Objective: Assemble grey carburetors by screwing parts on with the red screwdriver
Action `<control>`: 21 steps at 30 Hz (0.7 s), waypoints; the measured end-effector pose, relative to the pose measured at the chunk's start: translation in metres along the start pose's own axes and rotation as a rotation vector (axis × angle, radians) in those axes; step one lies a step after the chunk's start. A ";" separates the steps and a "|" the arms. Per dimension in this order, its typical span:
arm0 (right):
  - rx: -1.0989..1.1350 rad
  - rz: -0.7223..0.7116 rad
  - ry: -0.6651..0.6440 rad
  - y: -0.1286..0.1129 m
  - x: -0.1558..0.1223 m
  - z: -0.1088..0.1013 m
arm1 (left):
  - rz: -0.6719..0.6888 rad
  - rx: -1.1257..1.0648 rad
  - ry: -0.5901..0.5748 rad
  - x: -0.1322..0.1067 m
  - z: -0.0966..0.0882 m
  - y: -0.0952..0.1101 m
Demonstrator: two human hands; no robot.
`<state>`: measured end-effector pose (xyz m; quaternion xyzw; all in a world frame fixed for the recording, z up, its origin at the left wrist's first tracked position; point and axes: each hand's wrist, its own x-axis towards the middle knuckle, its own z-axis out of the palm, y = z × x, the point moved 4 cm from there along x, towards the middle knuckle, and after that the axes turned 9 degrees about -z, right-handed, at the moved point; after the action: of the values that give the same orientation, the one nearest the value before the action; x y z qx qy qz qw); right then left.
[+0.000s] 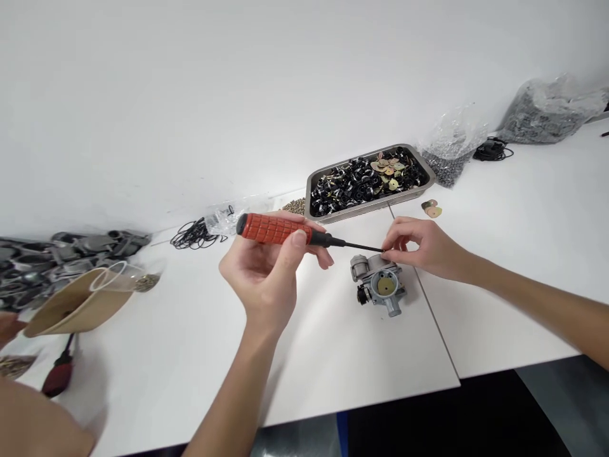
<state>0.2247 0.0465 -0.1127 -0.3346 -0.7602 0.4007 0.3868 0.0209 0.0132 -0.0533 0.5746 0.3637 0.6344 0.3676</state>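
Note:
My left hand (269, 273) is wrapped round the red-and-black handle of a screwdriver (280, 230), holding it almost level with its shaft pointing right. At the shaft's tip, the thumb and fingers of my right hand (413, 247) are pinched together; whatever small thing is between them is hidden. Just below the pinch, a grey metal carburetor (383, 285) rests on the white table (333, 355), its round bore with a brass-coloured disc facing me. I cannot tell whether my right fingers touch it.
Behind stands a metal tray (364, 208) of black parts and brass-coloured discs. A few loose discs (432, 209) lie to its right, near plastic bags (451, 146) of small parts. At left are black rings (195, 235), a tan container (85, 311), and another person's arm (38, 419) beside a dark-red screwdriver (58, 376).

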 end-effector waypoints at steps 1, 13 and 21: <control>0.019 -0.006 -0.011 0.000 0.000 0.001 | 0.016 0.009 0.007 -0.001 0.002 0.004; 0.152 -0.087 -0.038 -0.012 -0.004 0.000 | 0.131 0.228 0.014 -0.002 0.038 0.056; 0.133 -0.144 -0.301 -0.006 -0.004 -0.005 | 0.166 0.285 0.083 -0.011 0.039 0.071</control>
<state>0.2299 0.0426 -0.1069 -0.1893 -0.8034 0.4668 0.3174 0.0571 -0.0285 0.0071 0.6222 0.4162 0.6278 0.2134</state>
